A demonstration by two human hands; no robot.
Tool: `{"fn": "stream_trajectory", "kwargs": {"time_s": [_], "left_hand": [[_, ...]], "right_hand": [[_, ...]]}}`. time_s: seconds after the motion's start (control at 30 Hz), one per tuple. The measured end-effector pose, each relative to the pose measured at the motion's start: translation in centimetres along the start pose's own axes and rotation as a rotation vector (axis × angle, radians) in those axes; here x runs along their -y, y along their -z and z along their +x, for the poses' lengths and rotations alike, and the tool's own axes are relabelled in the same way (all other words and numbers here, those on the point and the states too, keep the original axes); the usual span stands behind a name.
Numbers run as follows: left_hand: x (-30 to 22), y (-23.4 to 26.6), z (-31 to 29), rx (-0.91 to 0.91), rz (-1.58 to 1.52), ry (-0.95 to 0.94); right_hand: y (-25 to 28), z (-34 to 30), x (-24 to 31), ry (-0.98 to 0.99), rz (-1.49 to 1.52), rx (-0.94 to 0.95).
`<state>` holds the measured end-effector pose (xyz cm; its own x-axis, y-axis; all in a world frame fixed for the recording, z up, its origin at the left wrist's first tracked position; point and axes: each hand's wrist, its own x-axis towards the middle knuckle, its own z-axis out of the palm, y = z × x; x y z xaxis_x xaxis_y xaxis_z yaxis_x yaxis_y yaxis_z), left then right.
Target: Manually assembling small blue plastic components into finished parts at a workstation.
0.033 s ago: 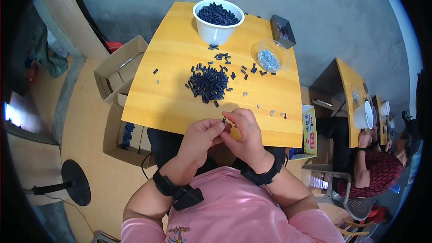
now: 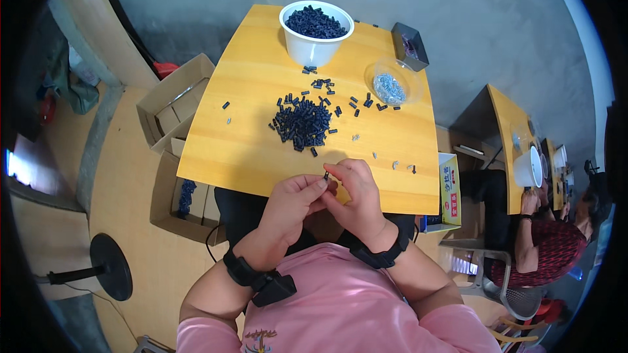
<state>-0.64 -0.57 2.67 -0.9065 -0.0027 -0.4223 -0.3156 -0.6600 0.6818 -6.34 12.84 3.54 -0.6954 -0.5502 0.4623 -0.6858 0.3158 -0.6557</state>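
Observation:
Just beyond the near table edge, my two hands meet. Thumb and finger of my left hand (image 2: 288, 206) pinch a small black plastic piece (image 2: 326, 175), which stands up between the fingertips. My right hand (image 2: 358, 199) is curled against it, its index fingertip touching the top of the piece; whatever else those fingers hold is hidden. Farther up the table lies a heap of similar black pieces (image 2: 302, 123), with several strays around it. A few tiny metal bits (image 2: 396, 165) are scattered to the right.
A white bucket (image 2: 316, 42) full of black pieces stands at the back. Right of it are a clear bowl (image 2: 390, 88) of small silvery parts and a dark box (image 2: 411, 47). Cardboard boxes (image 2: 173, 101) flank the table's left. Far right, a person (image 2: 549, 248) sits at another table.

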Motion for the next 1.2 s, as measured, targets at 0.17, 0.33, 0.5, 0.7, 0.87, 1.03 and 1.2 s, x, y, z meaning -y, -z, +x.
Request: {"fn": "stream_trajectory", "kwargs": {"time_s": [0.17, 0.33, 0.5, 0.7, 0.87, 1.03, 1.2], "left_hand": [[0.3, -0.4, -0.2, 0.000, -0.008, 0.010], [0.6, -0.6, -0.4, 0.023, 0.000, -0.057], [1.0, -0.3, -0.6, -0.024, 0.073, -0.029], [1.5, 1.2, -0.4, -0.035, 0.315, -0.075], [1.3, 1.2, -0.8, 0.016, 0.415, -0.065], [1.0, 0.2, -1.7, -0.011, 0.299, -0.017], [0.6, 0.2, -2.5, 0.035, 0.450, -0.051]], "right_hand": [[0.5, 0.0, 0.0, 0.079, -0.036, -0.012], [0.6, -0.1, -0.3, 0.131, -0.033, 0.008], [0.0, -0.6, -0.4, 0.102, -0.018, 0.002], [1.7, 0.3, 1.2, 0.049, -0.174, 0.205], [2.0, 0.6, 1.1, 0.120, -0.416, 0.426], [2.3, 1.1, 1.3, 0.284, -0.452, 0.459], [2.6, 1.4, 1.5, 0.361, -0.440, 0.488]]}}
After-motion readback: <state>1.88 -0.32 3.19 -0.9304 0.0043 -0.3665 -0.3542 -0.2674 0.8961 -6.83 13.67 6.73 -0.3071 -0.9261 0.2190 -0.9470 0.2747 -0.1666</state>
